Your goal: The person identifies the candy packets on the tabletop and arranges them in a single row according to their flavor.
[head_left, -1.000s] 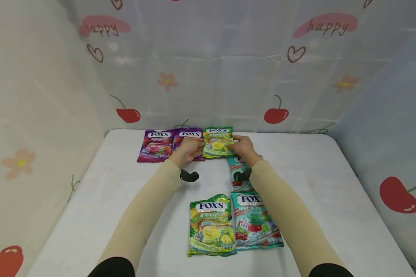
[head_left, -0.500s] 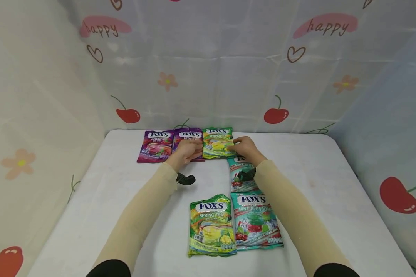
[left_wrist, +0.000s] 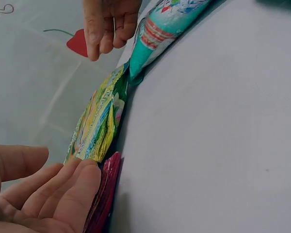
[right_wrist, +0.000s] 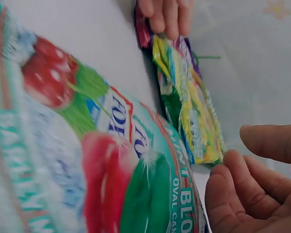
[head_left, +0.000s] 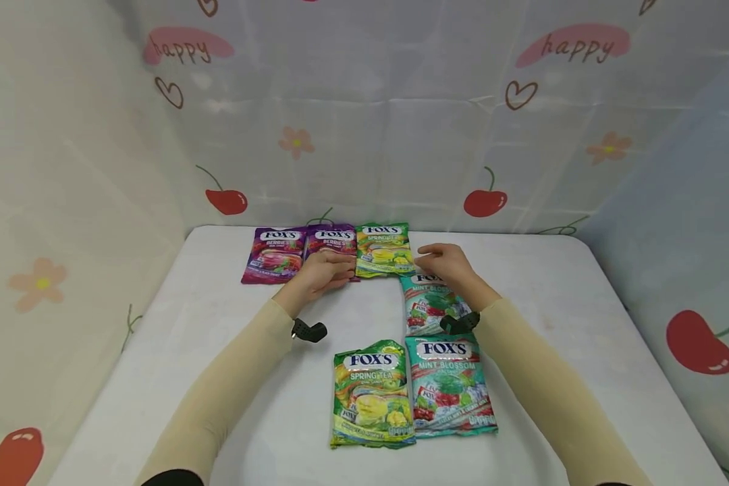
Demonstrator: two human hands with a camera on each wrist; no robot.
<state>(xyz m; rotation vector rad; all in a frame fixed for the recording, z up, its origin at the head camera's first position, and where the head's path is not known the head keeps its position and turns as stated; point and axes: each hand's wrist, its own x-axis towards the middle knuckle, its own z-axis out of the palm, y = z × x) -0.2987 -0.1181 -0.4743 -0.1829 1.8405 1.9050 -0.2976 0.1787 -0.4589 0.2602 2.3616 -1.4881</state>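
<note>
A yellow-green Spring Tea candy bag (head_left: 383, 251) lies at the table's back edge. My left hand (head_left: 320, 275), fingers loosely extended, covers the lower part of the second purple Berries candy bag (head_left: 334, 244); whether it touches that bag I cannot tell. My right hand (head_left: 452, 264) is just right of the back Spring Tea bag, above a teal Mint Blossom candy bag (head_left: 426, 307). Its relaxed fingers (right_wrist: 228, 189) hold nothing in the right wrist view. In the left wrist view, my left thumb (left_wrist: 24, 160) stands apart from the fingers.
Another purple Berries bag (head_left: 275, 256) lies at the row's left end. Nearer the front are a second Mint Blossom bag (head_left: 451, 388) and a second Spring Tea bag (head_left: 372, 398), side by side on the white table (head_left: 583, 378). A patterned curtain (head_left: 383, 135) rises behind.
Both hands have let go of the back Spring Tea bag and drawn apart, the left one left and nearer, the right one right and nearer. The bags stay where they were.
</note>
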